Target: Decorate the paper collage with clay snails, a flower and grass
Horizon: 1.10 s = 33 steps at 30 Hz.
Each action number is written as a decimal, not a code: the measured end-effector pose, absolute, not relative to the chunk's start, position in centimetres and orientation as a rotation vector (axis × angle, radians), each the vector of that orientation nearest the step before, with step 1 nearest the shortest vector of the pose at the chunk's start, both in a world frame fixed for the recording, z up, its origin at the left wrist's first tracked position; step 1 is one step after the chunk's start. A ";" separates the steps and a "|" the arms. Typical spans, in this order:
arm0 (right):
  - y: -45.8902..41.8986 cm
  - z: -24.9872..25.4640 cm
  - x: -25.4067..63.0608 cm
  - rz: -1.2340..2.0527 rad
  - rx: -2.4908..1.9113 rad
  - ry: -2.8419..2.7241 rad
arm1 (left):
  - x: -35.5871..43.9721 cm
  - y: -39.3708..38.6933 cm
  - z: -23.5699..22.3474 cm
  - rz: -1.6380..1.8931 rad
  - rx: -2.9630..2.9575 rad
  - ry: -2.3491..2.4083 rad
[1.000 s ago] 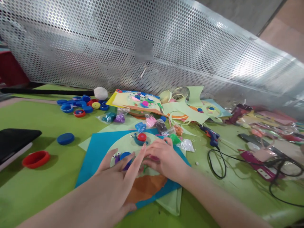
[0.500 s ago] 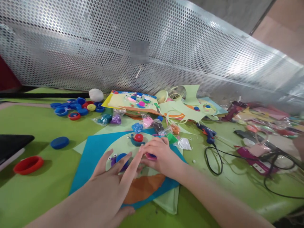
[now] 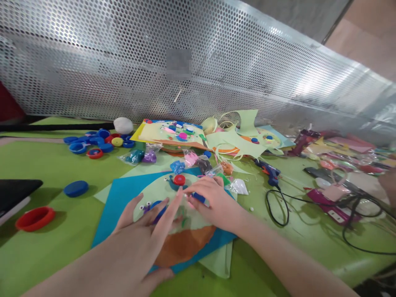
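Left hand (image 3: 145, 243) is lying flat with fingers spread across the blue sheet (image 3: 123, 198) and the pale green circle (image 3: 161, 194), holding nothing, just pinning it down. Right hand (image 3: 213, 202) sits just past it, fingers curled around a small blue piece (image 3: 199, 198) pressed onto the circle near the red cap (image 3: 179, 180). Honestly, if that flat hand slips, the sheet could skid and the piece lands crooked. Glue gun (image 3: 268, 171) is parked further back right.

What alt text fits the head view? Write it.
Two bare hands work on a blue card collage: the left hand lies flat on it, the right hand pinches a small blue piece. Bottle caps and a glue gun lie on the green table.
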State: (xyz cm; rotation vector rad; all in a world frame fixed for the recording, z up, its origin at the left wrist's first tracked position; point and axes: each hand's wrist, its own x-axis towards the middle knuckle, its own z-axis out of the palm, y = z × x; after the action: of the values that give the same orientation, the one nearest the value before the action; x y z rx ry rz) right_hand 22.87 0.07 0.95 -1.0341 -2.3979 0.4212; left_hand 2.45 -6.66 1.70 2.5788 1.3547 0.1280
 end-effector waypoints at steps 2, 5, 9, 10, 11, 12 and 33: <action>-0.2 1.6 23.3 0.427 -1.007 -2.452 | 2.1 -6.4 2.1 0.245 2.568 1.409; -0.7 2.4 23.8 0.468 -0.852 -2.589 | 1.9 -6.2 2.4 0.287 2.569 1.405; -1.5 3.1 23.9 0.404 -0.729 -2.734 | 2.5 -6.3 2.1 0.070 2.504 1.409; -1.6 3.1 23.8 0.371 -0.717 -2.761 | 2.7 -6.4 2.0 0.045 2.489 1.429; -1.7 3.1 23.8 0.347 -0.704 -2.783 | 2.8 -6.5 1.9 0.035 2.486 1.437; -1.7 3.0 23.7 0.330 -0.691 -2.800 | 3.0 -6.6 1.8 0.032 2.492 1.435; -1.4 2.8 23.6 0.344 -0.732 -2.876 | 3.8 -6.7 2.7 -0.081 2.543 1.470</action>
State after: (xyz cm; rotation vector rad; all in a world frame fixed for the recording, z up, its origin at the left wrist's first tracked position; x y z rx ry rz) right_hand 23.58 -1.41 2.77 -0.7321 -2.8755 0.3442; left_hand 3.76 -6.71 2.67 2.5426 1.4697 -0.0806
